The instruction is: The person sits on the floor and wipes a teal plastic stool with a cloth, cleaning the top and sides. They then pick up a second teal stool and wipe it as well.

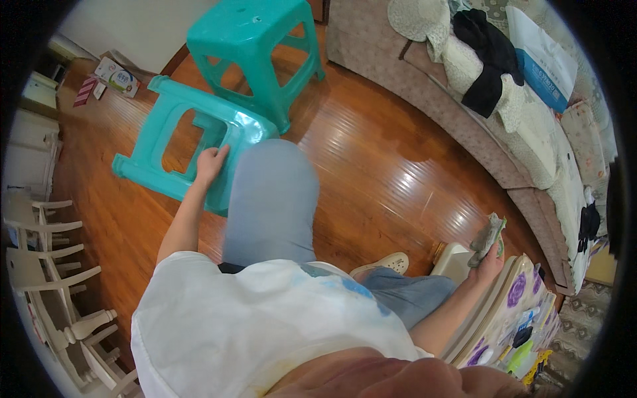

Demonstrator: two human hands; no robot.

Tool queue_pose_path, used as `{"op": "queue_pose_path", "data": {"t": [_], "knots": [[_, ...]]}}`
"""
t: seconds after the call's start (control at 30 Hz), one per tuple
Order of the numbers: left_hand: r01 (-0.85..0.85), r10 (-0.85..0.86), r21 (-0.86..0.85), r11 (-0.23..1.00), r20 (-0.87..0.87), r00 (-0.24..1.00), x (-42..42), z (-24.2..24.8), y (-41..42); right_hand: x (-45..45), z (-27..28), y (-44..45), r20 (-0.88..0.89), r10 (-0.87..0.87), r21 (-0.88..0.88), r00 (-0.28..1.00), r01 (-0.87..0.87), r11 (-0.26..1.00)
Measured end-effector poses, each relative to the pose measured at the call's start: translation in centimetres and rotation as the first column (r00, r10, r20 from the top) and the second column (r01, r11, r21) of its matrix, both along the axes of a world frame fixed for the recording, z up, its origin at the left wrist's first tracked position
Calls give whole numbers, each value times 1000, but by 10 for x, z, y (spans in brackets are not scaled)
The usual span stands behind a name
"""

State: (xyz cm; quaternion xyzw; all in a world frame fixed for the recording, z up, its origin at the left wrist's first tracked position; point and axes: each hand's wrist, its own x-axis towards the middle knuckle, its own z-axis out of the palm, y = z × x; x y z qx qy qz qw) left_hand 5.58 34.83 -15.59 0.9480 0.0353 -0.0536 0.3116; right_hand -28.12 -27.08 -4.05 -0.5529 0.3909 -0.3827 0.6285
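Note:
My left hand [211, 163] grips the edge of a teal plastic stool [192, 104], which is tipped on its side against my bent knee, its legs pointing to the left. A second teal plastic stool [242, 25] stands upright just beyond it. Out to the right, my right hand [486, 264] holds a crumpled grey cloth [483, 241] with a green edge, above the side of a low cabinet or table with a purple-flowered cover.
A brown upholstered sofa [378, 74] with a black garment [490, 64] and a white-and-blue bag [545, 64] curves along the right. The flower-patterned cover [517, 290] holds small items. Pale wooden chairs [64, 283] stand at left; a carton [117, 77] lies by the wall.

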Motion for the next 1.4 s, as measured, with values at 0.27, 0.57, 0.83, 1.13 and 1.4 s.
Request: {"op": "queue_pose_path", "data": {"t": [0.27,0.57,0.83,1.13,1.4], "knots": [[1,15,-140,990,113,994,32,17,-58,5,-6,1,-57,-26,-29,998,24,999],[-41,49,-53,998,164,985,122,-7,-111,6,-5,7,-91,-21,-119,996,11,993],[-132,106,-411,902,-86,991,161,0,-60,4,2,19,-171,-108,-247,979,64,967],[-204,243,-394,896,51,969,77,136,14,-4,26,28,-30,-51,-135,998,47,990],[-60,171,-715,697,84,982,50,243,12,-8,23,26,149,-51,45,987,45,998]]}}
